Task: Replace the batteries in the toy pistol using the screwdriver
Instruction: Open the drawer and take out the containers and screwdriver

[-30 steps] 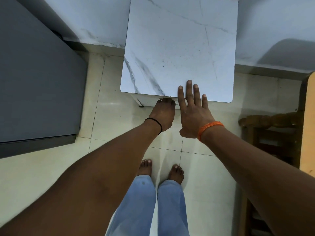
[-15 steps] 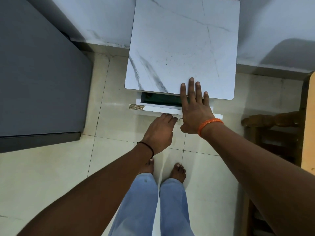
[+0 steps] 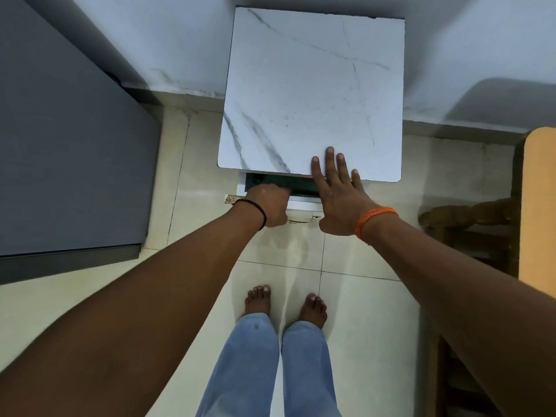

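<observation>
Marble-patterned white table top [image 3: 313,94] stands against the wall, its drawer [image 3: 301,203] pulled partly out under the front edge. Right hand [image 3: 341,197] lies flat with fingers spread across that front edge. Left hand [image 3: 269,206] reaches down into the drawer's dark opening, fingers hidden, so its grip cannot be told. Toy pistol, screwdriver and batteries are not visible.
</observation>
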